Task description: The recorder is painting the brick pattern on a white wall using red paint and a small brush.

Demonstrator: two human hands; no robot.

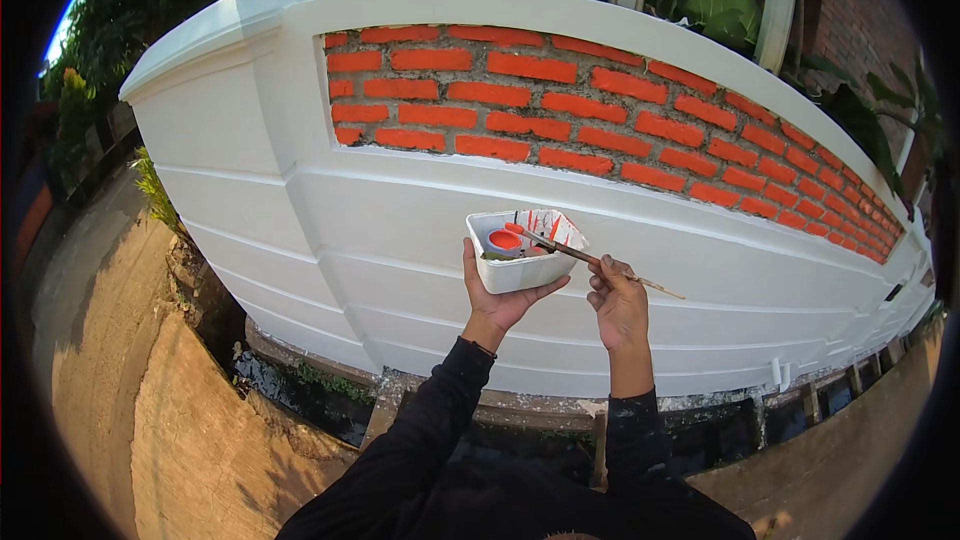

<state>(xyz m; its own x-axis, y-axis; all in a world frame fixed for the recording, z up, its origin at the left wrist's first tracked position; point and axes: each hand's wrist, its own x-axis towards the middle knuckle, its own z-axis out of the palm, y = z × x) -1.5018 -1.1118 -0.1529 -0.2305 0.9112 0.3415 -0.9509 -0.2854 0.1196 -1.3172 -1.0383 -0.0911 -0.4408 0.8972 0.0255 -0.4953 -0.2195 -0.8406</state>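
My left hand (500, 302) holds up a white plastic tub (515, 276) from below, thumb along its left side. Inside the tub sits a small round pot of orange-red paint (504, 240), and streaks of the same paint mark the tub's inner wall. My right hand (619, 302) grips a thin paintbrush (572, 252) by its handle. The brush's orange-red bristles lie over the tub, near the paint pot; whether they touch anything is unclear. Behind, a white wall carries a panel of bricks (531, 67) painted orange-red, with grey mortar between them.
The white wall (420, 210) curves across the view, with a pillar (230, 110) at its left. A dark drainage ditch (300, 390) runs along its foot. Bare ground (210, 420) lies at the lower left. Leafy plants (720, 10) and a post (778, 5) rise behind the wall.
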